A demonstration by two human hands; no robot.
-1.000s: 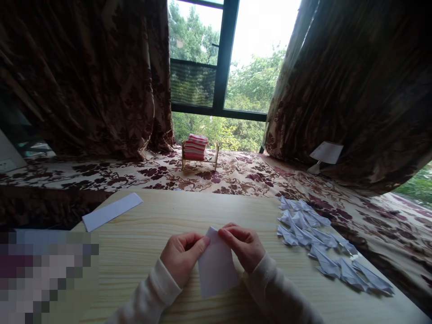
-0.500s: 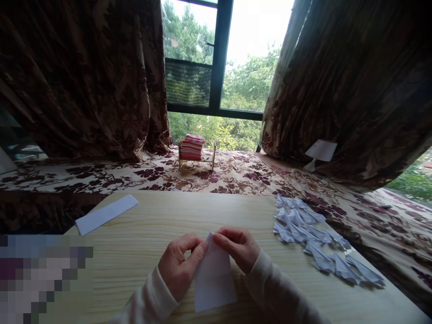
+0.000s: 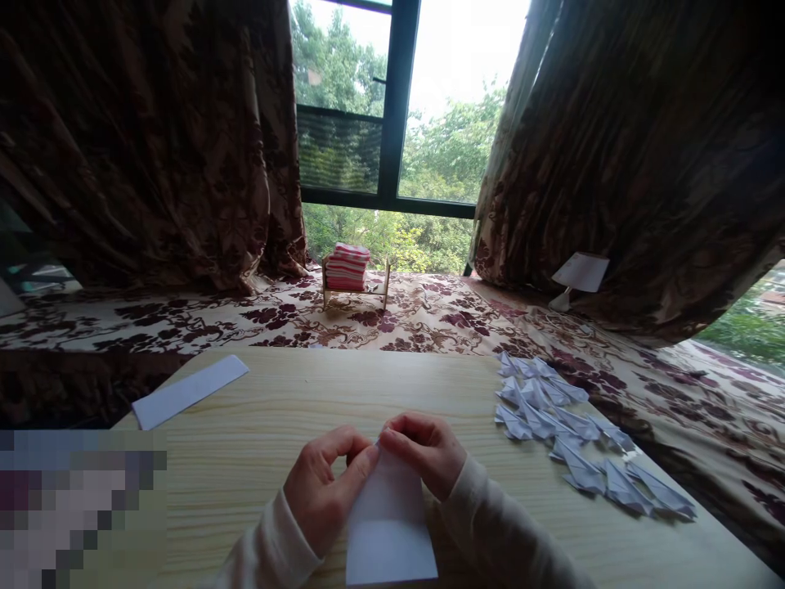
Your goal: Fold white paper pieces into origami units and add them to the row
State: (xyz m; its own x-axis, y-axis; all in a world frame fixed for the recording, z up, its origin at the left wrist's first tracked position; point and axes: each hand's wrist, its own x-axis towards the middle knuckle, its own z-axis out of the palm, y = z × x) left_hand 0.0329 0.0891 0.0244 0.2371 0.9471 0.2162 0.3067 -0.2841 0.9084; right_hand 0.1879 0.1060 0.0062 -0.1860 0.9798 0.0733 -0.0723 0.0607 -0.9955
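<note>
A white sheet of paper point(image 3: 392, 523), narrowed to a folded tip at its far end, is held over the table between both hands. My left hand point(image 3: 331, 483) pinches its left edge near the tip, thumb on top. My right hand point(image 3: 426, 450) closes thumb and fingers on the same tip from the right, so the fingertips of both hands nearly touch. The tip itself is mostly hidden by the fingers. The paper's wide end hangs toward me.
Several folded paper planes point(image 3: 545, 409) lie along the right side of the wooden table point(image 3: 257, 474). A white paper strip or stack point(image 3: 191, 391) rests at the far left. Beyond, a small rack with striped cloths point(image 3: 347, 268) and a small lamp point(image 3: 580, 274) stand on flowered fabric.
The right fingers have shifted left onto the paper's tip, covering it. The sheet's near end has come closer and lower, and it looks larger. The left hand has hardly moved.
</note>
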